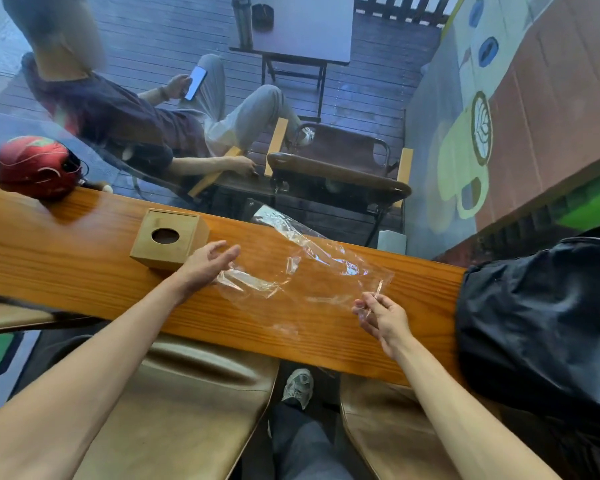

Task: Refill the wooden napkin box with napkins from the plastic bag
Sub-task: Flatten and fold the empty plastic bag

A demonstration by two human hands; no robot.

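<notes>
The wooden napkin box (168, 238) stands on the wooden counter (84, 271) with its round hole facing up. A clear plastic bag (302, 271) lies flat and crumpled on the counter to the right of the box; I see no napkins in it. My left hand (208, 263) hovers with relaxed fingers between the box and the bag's left end. My right hand (381, 317) pinches the bag's right edge near the counter's front.
A red helmet (37, 166) sits at the counter's far left. A black bag (541, 323) covers the counter's right end. Padded stools (194, 393) stand below the counter. Beyond the glass, a person sits in a chair holding a phone.
</notes>
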